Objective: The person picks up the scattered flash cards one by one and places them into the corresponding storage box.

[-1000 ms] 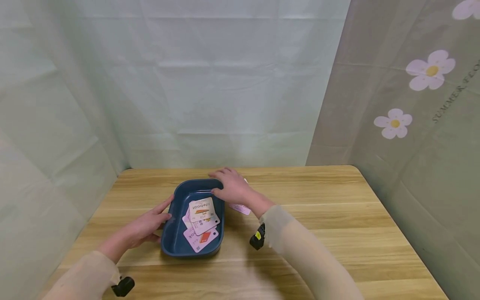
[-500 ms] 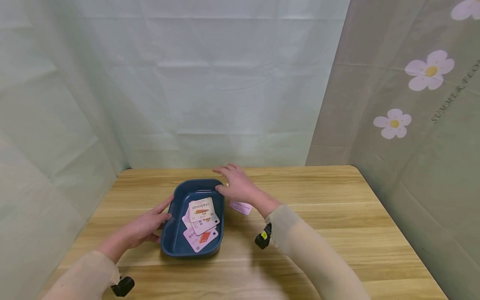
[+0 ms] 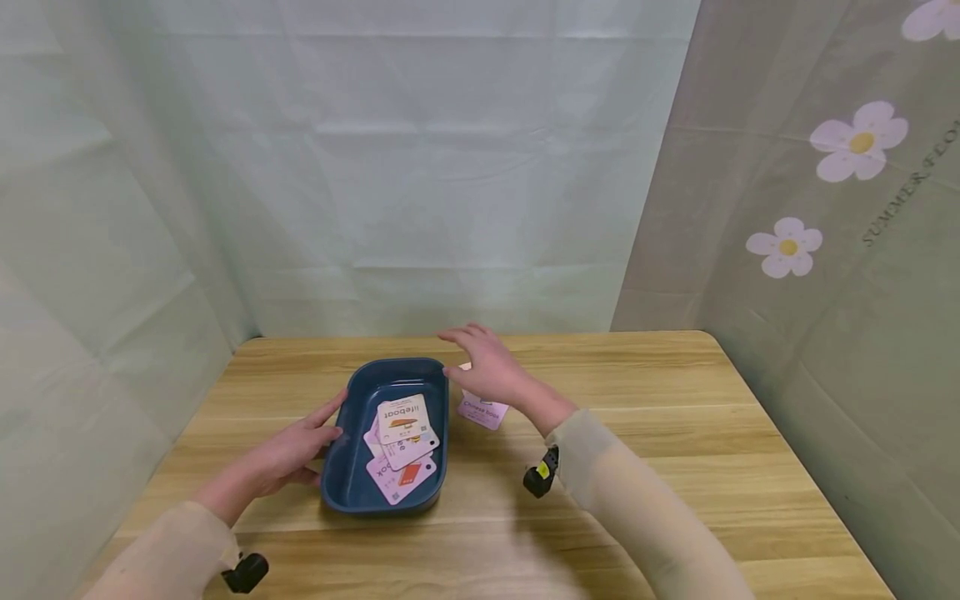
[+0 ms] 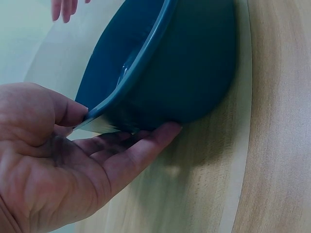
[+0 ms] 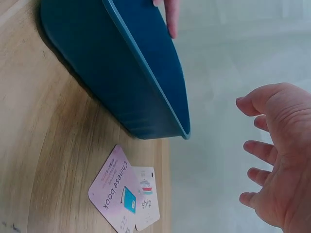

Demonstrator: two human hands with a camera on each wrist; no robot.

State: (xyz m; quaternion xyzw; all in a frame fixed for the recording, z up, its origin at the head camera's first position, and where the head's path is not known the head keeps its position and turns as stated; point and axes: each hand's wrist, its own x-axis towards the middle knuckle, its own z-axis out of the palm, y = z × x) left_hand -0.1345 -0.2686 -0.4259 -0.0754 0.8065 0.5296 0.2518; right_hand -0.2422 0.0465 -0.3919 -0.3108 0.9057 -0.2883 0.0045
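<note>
A deep blue plastic bin (image 3: 352, 479) stands on the table, several picture cards (image 3: 405, 419) overlapping inside it; the top one reads "lifeboat". At its left side my left hand (image 3: 294, 450) holds the wall, thumb at the rim and fingers along the outside, as the left wrist view (image 4: 73, 160) also shows. My right hand (image 3: 491, 371) hovers beyond the bin's far right corner, fingers spread and holding nothing. Below it lie a pink "Chinese book" card (image 5: 112, 184) and a "ship" card (image 5: 148, 196), partly overlapped; the hand hides part of them in the head view.
The wooden table (image 3: 637, 467) extends to the right of the bin. Pale cloth (image 3: 450, 167) hangs behind and on both sides, with printed flowers (image 3: 787, 247) on the right. Each wrist carries a small black camera (image 3: 542, 473).
My right hand has moved a little right and away from the bin's rim, exposing more of the pink card. My left hand, the bin and the cards inside stay where they were.
</note>
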